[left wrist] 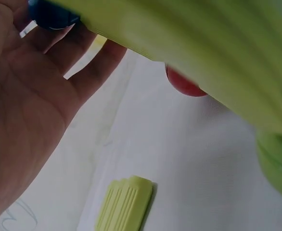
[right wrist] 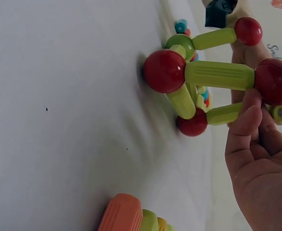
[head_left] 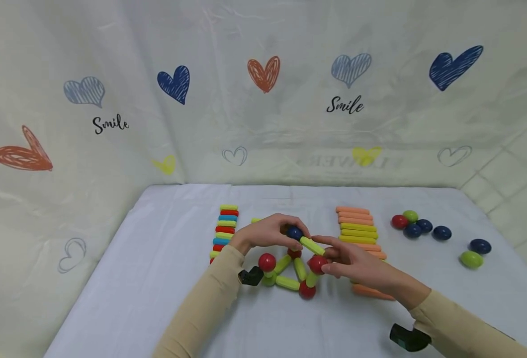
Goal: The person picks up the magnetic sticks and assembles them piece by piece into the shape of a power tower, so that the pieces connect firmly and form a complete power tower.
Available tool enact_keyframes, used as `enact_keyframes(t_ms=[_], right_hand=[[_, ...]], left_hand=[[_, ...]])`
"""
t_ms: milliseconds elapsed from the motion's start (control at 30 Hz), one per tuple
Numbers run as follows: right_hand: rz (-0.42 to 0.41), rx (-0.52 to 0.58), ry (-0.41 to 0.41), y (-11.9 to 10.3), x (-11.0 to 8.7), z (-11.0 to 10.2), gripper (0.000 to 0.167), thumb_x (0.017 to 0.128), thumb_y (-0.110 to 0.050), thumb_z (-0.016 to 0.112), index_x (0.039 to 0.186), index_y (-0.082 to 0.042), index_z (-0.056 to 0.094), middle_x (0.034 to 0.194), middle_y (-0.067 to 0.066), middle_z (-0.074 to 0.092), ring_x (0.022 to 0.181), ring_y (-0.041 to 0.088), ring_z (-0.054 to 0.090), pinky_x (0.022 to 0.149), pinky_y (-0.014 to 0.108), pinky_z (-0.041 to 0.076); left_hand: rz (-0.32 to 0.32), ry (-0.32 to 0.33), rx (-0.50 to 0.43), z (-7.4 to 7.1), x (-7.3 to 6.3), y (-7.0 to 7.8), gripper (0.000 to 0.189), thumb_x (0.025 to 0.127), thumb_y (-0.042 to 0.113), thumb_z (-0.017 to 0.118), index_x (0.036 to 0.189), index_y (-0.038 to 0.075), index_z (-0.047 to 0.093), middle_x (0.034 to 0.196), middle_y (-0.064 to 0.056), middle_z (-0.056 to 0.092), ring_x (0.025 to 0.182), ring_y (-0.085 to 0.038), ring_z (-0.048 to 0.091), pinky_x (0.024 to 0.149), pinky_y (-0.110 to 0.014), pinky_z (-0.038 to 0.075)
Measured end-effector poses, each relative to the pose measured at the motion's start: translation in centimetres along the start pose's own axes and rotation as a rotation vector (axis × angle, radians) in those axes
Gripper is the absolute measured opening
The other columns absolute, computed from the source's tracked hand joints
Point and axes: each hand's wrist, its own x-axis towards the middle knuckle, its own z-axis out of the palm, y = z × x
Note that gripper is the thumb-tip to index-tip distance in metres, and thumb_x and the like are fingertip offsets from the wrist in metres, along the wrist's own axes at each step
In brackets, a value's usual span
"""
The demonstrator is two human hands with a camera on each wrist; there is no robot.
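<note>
A frame of magnetic rods and balls stands on the table, its base a triangle of light-green rods [head_left: 287,283]. Red balls [head_left: 267,262] top two of its uprights. At the back, my left hand [head_left: 274,231] grips a dark blue ball [head_left: 295,232]. From that ball a light-green rod [head_left: 312,246] slants toward the front right; its bare end [right wrist: 279,113] shows in the right wrist view. My right hand [head_left: 357,263] pinches the right-hand top red ball [right wrist: 275,82] between thumb and fingers, with a fingertip near the slanting rod. The rear upright is mostly hidden.
Red, blue and green rods [head_left: 225,229] line up to the left. Orange and yellow rods [head_left: 357,227] form a row at the right. Farther right lie loose blue, red and green balls [head_left: 442,233]. A printed white cloth [head_left: 263,124] hangs behind the table.
</note>
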Motion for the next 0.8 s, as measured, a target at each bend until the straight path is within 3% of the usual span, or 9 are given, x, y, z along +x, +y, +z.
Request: enact_keyframes(t_ms=[233,567,800], right_hand=[[-0.025,0.024,-0.011,0.5,-0.2,-0.4,0.067,0.099,-0.022,0.058,0.154,-0.006,0.023,0.124,0.016,0.059,0.107,0.035,0.057,0.084,0.032,0.052],[-0.022,0.063,-0.016,0.9,0.1,-0.5,0.069,0.098,-0.022,0.06,0.153,-0.005,0.022,0.125,0.015,0.061,0.107,0.028,0.061,0.087,0.032,0.052],[0.031,0.053,0.088,0.5,0.1,0.1,0.056,0.097,-0.028,0.063,0.139,-0.003,0.037,0.119,0.012,0.065,0.108,0.032,0.06,0.088,0.034,0.05]], left_hand=[[-0.011,0.033,0.023,-0.3,-0.4,-0.6,0.022,0.091,0.015,0.069,0.113,0.012,0.067,0.107,0.0,0.066,0.096,-0.018,0.06,0.083,-0.032,0.053],[0.005,-0.067,-0.007,-1.0,-0.6,-0.1,0.021,0.093,0.011,0.065,0.114,0.008,0.065,0.102,-0.019,0.07,0.096,-0.032,0.063,0.084,-0.033,0.052],[-0.011,-0.029,0.082,-1.3,-0.4,-0.2,0.02,0.093,0.017,0.065,0.113,0.012,0.066,0.102,-0.001,0.067,0.091,-0.019,0.059,0.081,-0.031,0.051]])
